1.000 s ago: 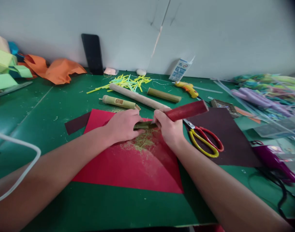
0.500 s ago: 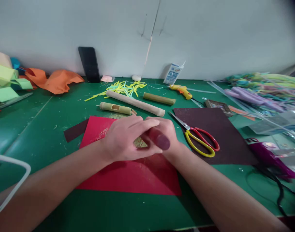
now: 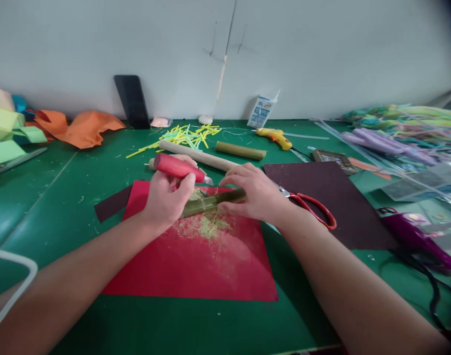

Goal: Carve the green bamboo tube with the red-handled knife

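My left hand is closed around a red-handled carving tool, its short metal tip pointing right above a green bamboo tube. The fingers and thumb of my right hand are around the tube's right end. The bamboo is low over a red sheet, where pale shavings are scattered. Just behind my left hand, another bamboo piece is mostly hidden. Scissors with a red handle lie beside my right wrist, partly covered by it.
A pale wooden rod and a short bamboo tube lie behind my hands. Further back are yellow strips, a yellow glue gun and a leaning phone. A dark sheet and a purple tool with a cord lie right.
My hands, previously together over the sheet, have moved apart. The red handle has swung from pointing towards me to lying up at the left in my left hand. The bamboo and shavings now show.
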Available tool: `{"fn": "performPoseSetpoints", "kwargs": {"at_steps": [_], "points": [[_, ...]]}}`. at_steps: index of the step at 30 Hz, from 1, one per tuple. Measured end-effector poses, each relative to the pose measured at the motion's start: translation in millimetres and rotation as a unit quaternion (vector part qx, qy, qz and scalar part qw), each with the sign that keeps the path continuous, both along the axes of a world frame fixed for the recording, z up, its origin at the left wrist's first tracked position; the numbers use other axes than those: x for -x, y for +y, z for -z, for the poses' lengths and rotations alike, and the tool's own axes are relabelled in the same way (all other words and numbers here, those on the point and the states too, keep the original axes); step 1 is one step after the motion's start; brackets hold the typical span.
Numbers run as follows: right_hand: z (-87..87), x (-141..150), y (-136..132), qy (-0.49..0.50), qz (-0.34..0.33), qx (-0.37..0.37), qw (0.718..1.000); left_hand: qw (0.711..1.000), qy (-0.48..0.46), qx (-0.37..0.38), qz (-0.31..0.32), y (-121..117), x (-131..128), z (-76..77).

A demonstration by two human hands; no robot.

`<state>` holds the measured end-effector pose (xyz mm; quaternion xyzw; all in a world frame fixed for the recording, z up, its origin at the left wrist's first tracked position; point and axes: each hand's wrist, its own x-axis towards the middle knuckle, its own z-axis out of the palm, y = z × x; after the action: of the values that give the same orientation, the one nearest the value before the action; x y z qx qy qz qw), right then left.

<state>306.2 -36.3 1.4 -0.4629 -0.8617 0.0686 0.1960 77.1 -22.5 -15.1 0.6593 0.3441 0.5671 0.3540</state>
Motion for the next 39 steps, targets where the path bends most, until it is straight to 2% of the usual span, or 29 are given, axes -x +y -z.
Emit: {"fn": "performPoseSetpoints", "kwargs": {"at_steps": [3, 7, 12, 15, 19, 21, 25, 39], "points": [[6.9, 1, 4, -0.012, -0.028, 0.030, 0.999, 0.999, 0.006, 0.033, -0.006, 1, -4, -2.9], [12.2, 1, 6, 0.005, -0.071, 0.023, 0.997, 0.998, -0.007, 0.049, -0.025, -3, -7, -7.4], [12.9, 2, 3, 0.055, -0.090, 0.023, 0.994, 0.996, -0.007, 0.079, 0.030, -8, -2, -1.6], [15.8, 5, 2, 0.081, -0.095, 0.048, 0.991, 0.997, 0.034, 0.052, 0.054, -9, 3, 2.5], [20.7, 7, 3, 0.099, -0.089, 0.078, 0.988, 0.994, 0.090, -0.035, 0.041, -9, 6, 0.4], [21.8, 8, 3, 0.104, -0.090, 0.086, 0.987, 0.992, 0.112, -0.053, 0.037, -11, 5, -3.2], [22.5, 10, 2, 0.108, -0.094, 0.101, 0.984, 0.989, 0.131, -0.057, 0.038, -14, 2, -8.6], [24.3, 11, 3, 0.118, -0.104, 0.105, 0.982, 0.981, 0.171, -0.058, 0.077, -12, 6, -7.7]]}}
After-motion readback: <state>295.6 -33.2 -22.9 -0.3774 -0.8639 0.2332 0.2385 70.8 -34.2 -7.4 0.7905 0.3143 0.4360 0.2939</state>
